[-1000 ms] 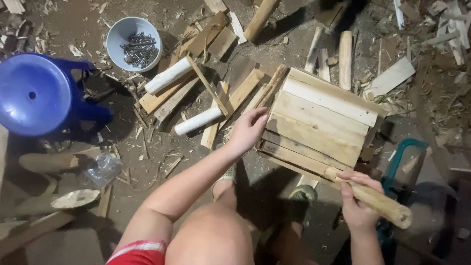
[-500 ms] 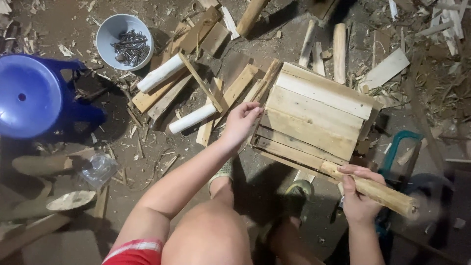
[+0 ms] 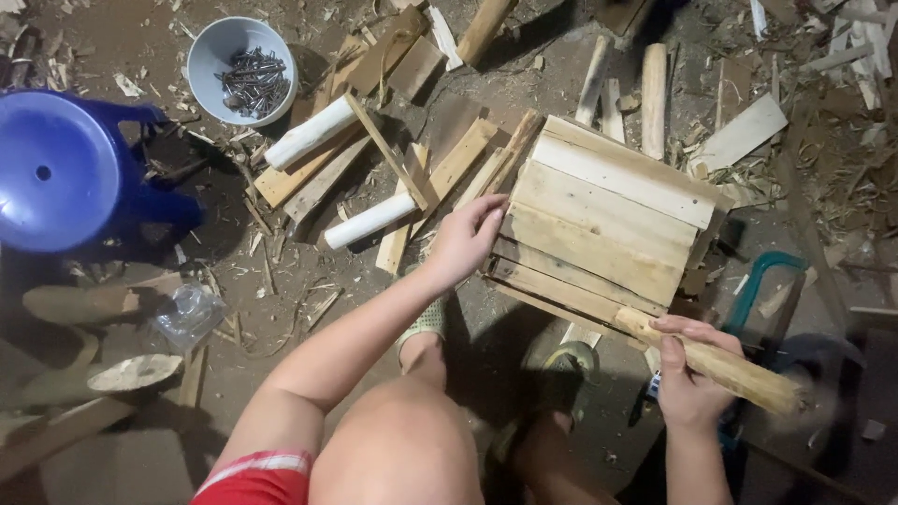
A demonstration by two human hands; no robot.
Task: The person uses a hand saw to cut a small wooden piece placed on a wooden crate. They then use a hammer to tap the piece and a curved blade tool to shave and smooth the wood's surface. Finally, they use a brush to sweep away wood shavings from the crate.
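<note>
The left hand (image 3: 465, 241) rests on the left edge of a wooden box (image 3: 599, 224) made of pale planks, with its fingers spread a little and lying flat on the wood, not closed around anything. The wooden box sits on the dirt floor (image 3: 309, 355) in the middle of the scene, a bit to the right. The right hand (image 3: 687, 379) is near us on the right and is wrapped tight around a round wooden stick (image 3: 716, 363), and the far end of the stick touches the near edge of the box. Far away on the left is a white bowl (image 3: 206, 56), and it has a pile of dark metal nails (image 3: 253, 82) in it. Next to the bowl, on the left, stands a blue plastic stool (image 3: 65, 168). Between the bowl and the box lie loose planks (image 3: 309, 173) and two white round sticks (image 3: 369, 221) in a messy heap. A clear plastic bag (image 3: 187, 313) lies crumpled on the floor near the stool. A teal saw frame (image 3: 762, 281) lies on the right, just beside the box. Wood chips are all over the floor
</note>
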